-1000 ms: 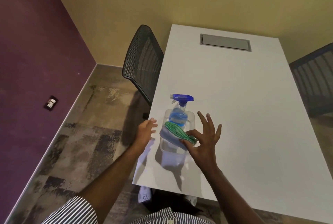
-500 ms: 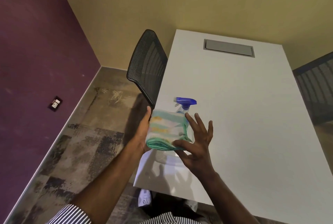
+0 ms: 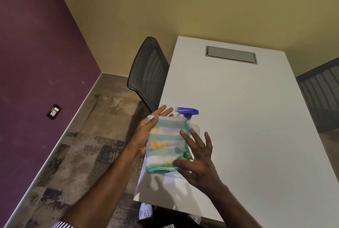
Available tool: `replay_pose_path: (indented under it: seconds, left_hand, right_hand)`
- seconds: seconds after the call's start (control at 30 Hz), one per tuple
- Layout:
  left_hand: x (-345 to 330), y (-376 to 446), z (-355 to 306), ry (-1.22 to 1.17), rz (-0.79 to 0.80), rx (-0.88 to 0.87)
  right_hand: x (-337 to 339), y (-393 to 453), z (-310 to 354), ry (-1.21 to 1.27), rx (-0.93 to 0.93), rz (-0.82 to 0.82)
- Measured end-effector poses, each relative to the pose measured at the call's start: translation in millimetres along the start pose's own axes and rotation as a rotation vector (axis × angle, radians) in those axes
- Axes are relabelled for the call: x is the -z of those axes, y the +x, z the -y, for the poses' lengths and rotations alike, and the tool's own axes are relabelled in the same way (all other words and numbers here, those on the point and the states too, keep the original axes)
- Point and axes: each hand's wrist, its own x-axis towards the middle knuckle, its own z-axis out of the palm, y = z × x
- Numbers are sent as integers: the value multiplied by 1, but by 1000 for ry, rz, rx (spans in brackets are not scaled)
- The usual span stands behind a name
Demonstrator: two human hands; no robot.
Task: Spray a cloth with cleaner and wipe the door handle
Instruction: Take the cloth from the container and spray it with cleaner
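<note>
A folded cloth with green, white and yellow stripes lies flat across my left hand, whose thumb rests on its upper left corner. My right hand pinches the cloth's lower right corner with thumb and fingers, the other fingers spread. Behind the cloth stands a clear spray bottle with a blue trigger head on the white table; most of its body is hidden by the cloth. No door handle is in view.
A black mesh chair stands at the table's left edge. A second dark chair is at the right. A grey cable hatch sits in the tabletop at the far end. Purple wall with a socket on the left.
The cloth has been lifted off the spray bottle and spread flat onto my left hand. Both hands rose with it above the table's near left corner.
</note>
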Motion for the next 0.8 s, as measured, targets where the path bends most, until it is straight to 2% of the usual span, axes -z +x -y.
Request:
replay_pose_path:
  seconds: [0.17, 0.3, 0.37, 0.43, 0.5, 0.53, 0.6, 0.67, 0.8]
  left_hand:
    - [2, 7, -11, 38, -67, -129]
    - [-1, 12, -19, 27, -112, -151]
    - [0, 15, -24, 2, -128, -159]
    - [3, 17, -30, -10, -141, -181]
    - [6, 18, -35, -14, -147, -200]
    - [7, 19, -38, -21, -148, -207]
    - [10, 19, -42, -31, -148, -214]
    - [12, 19, -45, -22, -154, -217]
    - [18, 18, -50, 41, -206, -225]
  right_hand:
    - [-7, 4, -8, 6, -10, 36]
    - [-12, 11, -12, 46, -34, 54]
    - [-9, 9, -21, 95, -95, 8]
    - [-1, 8, -38, 210, -298, -165]
    - [6, 9, -64, 365, -596, -341]
    - [8, 12, -79, 418, -719, -339]
    - [6, 21, -108, 472, -830, -138]
    - [-5, 35, -130, 539, -788, 101]
    - [-28, 72, -152, 705, -695, 317]
